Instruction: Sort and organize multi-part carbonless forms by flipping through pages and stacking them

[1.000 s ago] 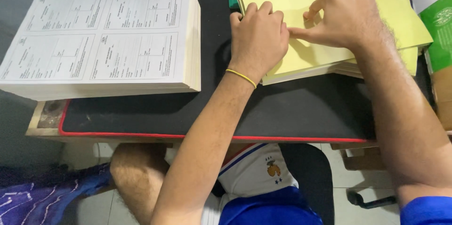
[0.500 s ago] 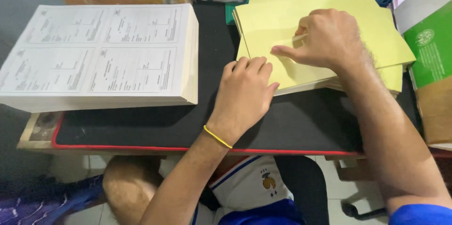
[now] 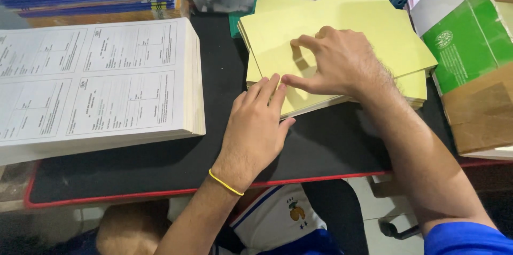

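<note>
Right hand on top of yellow paper stack, at 1 o'clock on the black-matted tabletop, fingers curled, thumb and forefinger spread, pressing the top sheet. Left hand flat, fingers together, tips touching the stack's near-left edge. White printed form stack at 9 o'clock, well apart. Green box at 3 o'clock beside the yellow stack.
</note>
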